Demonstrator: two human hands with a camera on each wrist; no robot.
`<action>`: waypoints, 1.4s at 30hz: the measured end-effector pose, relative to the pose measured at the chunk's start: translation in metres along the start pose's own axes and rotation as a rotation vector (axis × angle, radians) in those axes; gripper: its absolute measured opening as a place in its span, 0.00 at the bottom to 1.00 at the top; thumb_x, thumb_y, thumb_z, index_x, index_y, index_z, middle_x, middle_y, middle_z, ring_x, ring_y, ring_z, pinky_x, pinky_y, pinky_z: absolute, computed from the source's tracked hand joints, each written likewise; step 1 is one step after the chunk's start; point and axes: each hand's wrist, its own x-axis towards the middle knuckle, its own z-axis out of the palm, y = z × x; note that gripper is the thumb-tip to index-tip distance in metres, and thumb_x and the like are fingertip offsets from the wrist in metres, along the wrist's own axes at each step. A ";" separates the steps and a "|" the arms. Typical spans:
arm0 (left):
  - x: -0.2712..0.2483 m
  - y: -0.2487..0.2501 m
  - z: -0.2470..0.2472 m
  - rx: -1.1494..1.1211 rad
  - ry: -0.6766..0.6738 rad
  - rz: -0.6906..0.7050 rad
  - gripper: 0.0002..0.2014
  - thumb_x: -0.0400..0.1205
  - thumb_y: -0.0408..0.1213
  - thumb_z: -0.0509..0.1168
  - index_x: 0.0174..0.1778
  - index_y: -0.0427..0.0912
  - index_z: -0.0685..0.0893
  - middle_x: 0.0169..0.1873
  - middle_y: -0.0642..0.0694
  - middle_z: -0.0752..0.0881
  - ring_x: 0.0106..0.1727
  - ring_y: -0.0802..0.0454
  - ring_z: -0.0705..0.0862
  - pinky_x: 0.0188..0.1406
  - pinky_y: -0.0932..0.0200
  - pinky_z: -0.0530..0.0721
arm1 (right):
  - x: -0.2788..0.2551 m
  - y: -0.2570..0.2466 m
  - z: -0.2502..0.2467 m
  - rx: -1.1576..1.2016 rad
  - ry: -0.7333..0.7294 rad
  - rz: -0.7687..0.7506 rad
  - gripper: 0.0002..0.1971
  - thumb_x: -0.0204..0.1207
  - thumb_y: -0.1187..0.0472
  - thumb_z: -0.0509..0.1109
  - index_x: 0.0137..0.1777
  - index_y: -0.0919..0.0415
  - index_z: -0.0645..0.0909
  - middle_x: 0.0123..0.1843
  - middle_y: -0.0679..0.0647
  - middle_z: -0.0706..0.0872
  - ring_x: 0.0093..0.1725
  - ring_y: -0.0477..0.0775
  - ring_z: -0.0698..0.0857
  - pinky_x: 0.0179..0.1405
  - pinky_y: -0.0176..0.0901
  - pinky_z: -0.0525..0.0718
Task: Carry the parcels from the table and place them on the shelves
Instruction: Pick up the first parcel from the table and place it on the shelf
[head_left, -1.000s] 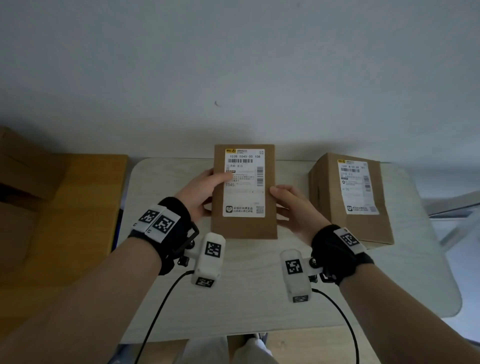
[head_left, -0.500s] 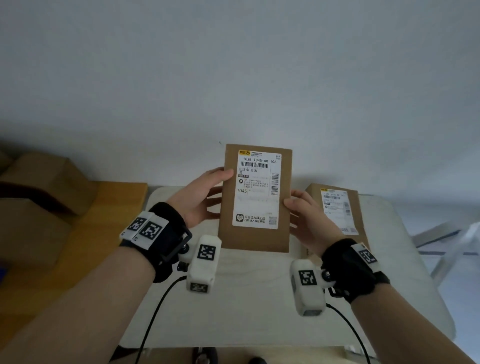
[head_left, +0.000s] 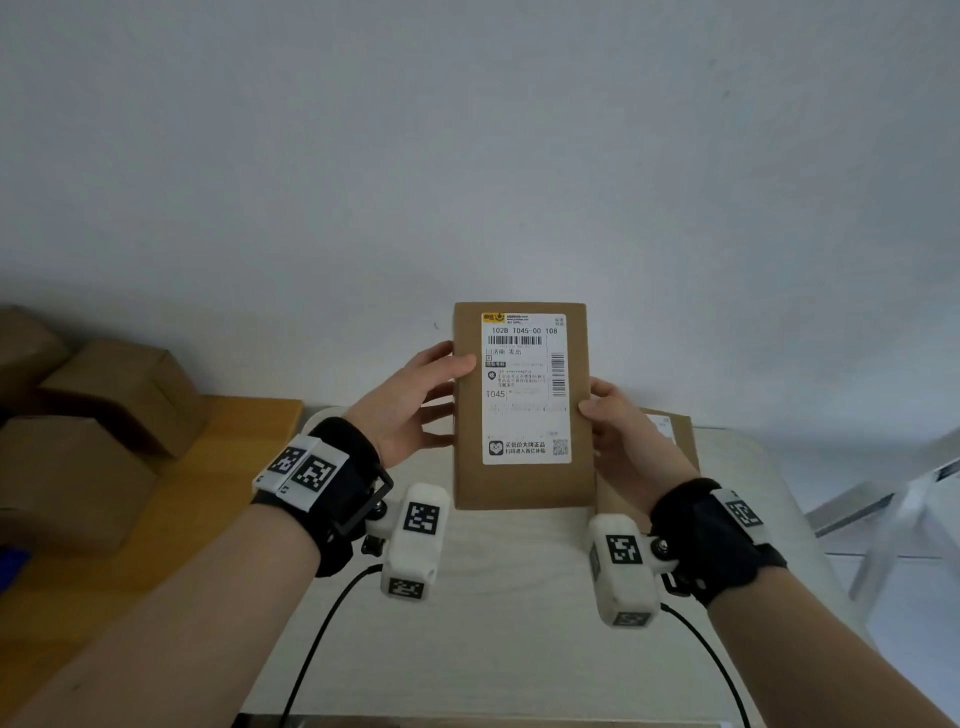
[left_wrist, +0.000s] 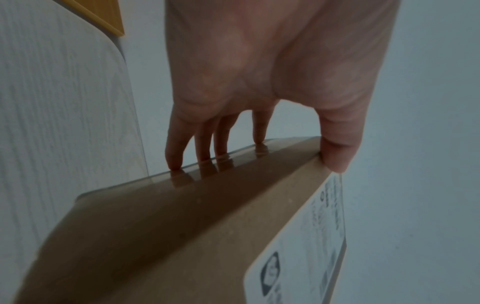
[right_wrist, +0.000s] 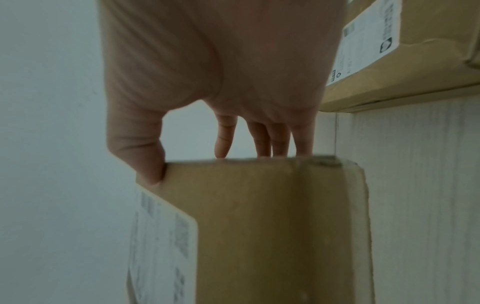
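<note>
I hold a brown cardboard parcel (head_left: 522, 483) with a white shipping label facing me, lifted above the pale table (head_left: 519, 623). My left hand (head_left: 415, 400) grips its left side, thumb on the label face and fingers behind. My right hand (head_left: 621, 436) grips the right side the same way. The left wrist view shows the parcel (left_wrist: 182, 226) with the thumb on its front edge and the fingers (left_wrist: 207, 148) along its back edge. In the right wrist view the parcel (right_wrist: 259, 226) is pinched likewise. A second labelled parcel (head_left: 675, 441) lies on the table behind my right hand, also seen as the parcel (right_wrist: 415, 61) at upper right.
An orange-brown wooden surface (head_left: 171, 519) adjoins the table on the left and bears several plain cardboard boxes (head_left: 104, 395). A white wall (head_left: 467, 156) rises right behind the table. A white metal frame (head_left: 893, 504) stands to the right of the table.
Both hands have raised the parcel off the table and toward me. The view has tilted up, so the second parcel is now mostly hidden behind my right hand.
</note>
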 end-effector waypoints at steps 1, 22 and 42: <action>-0.001 0.000 0.001 0.000 0.000 0.004 0.23 0.81 0.44 0.66 0.74 0.55 0.76 0.51 0.49 0.86 0.54 0.49 0.84 0.50 0.48 0.84 | -0.002 -0.001 -0.001 0.014 -0.014 0.001 0.30 0.66 0.61 0.68 0.72 0.61 0.73 0.51 0.55 0.85 0.28 0.41 0.85 0.22 0.30 0.80; -0.053 -0.023 0.049 0.068 0.082 -0.004 0.17 0.81 0.50 0.65 0.66 0.53 0.80 0.48 0.49 0.86 0.50 0.51 0.82 0.50 0.50 0.84 | -0.060 -0.018 -0.036 -0.152 -0.182 0.116 0.12 0.71 0.53 0.72 0.54 0.49 0.86 0.41 0.48 0.91 0.39 0.48 0.88 0.38 0.41 0.84; -0.161 -0.070 0.172 0.245 -0.328 0.008 0.19 0.80 0.56 0.64 0.60 0.49 0.82 0.45 0.49 0.85 0.44 0.51 0.83 0.46 0.51 0.84 | -0.312 -0.002 -0.070 -0.022 0.406 -0.041 0.10 0.76 0.48 0.68 0.49 0.52 0.85 0.41 0.54 0.89 0.35 0.52 0.87 0.38 0.44 0.86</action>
